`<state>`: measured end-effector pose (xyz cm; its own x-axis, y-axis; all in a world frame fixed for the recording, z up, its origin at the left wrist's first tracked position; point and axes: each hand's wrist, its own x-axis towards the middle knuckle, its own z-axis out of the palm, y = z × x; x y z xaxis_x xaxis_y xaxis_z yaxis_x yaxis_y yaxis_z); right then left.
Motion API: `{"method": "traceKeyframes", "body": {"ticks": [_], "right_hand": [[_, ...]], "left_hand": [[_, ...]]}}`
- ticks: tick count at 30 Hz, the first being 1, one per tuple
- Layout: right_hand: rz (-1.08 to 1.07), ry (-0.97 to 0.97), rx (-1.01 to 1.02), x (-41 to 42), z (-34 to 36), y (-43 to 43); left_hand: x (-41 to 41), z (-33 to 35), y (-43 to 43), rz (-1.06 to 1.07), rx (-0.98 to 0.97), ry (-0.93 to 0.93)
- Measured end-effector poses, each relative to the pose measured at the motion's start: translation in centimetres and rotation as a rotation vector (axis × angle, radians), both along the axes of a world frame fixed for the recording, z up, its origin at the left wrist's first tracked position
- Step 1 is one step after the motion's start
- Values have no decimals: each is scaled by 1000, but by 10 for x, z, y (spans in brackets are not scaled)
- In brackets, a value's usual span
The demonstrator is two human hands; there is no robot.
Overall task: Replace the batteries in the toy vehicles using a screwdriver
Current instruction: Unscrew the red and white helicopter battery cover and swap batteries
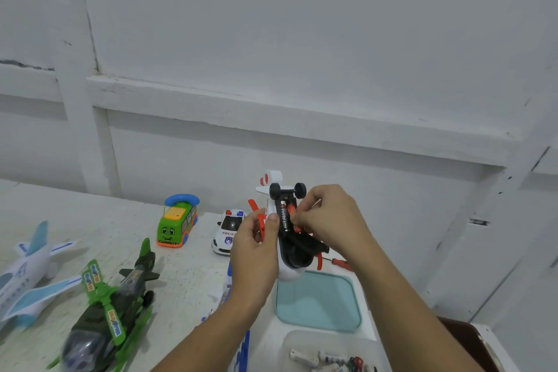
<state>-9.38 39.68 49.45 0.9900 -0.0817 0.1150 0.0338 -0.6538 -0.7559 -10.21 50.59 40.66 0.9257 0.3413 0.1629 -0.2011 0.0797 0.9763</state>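
A white toy helicopter (290, 266) with red rotor blades is held upside down above the table, its black wheels on top. My left hand (255, 251) grips its left side, thumb on the body. A black battery (284, 217) lies lengthwise in the open compartment on the underside. The fingertips of my right hand (329, 217) pinch at the battery's right edge. A red-handled screwdriver (341, 264) lies on the table behind my right wrist, mostly hidden.
A teal tray (320, 302) sits below the helicopter, and a clear container (329, 350) with several batteries is in front of it. On the table (187, 275) to the left stand a police car (226, 232), a green bus (177, 222), a green helicopter (111, 308) and a blue-white plane (24, 275).
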Motion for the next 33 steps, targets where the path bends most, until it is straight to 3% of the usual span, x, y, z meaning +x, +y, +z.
{"method": "traceKeyframes", "body": {"ticks": [10, 16, 22, 26, 33], "right_hand": [[23, 139, 119, 9, -6, -12], [102, 103, 181, 6, -7, -23], [392, 38, 567, -5, -19, -48], [597, 20, 488, -15, -29, -57], [511, -131, 452, -13, -27, -51]], "left_hand": [[-3, -2, -7, -13, -30, 17], [-1, -1, -9, -31, -46, 45], [4, 3, -7, -14, -106, 59], [5, 1, -9, -6, -105, 62], [4, -2, -18, -13, -71, 96]]}}
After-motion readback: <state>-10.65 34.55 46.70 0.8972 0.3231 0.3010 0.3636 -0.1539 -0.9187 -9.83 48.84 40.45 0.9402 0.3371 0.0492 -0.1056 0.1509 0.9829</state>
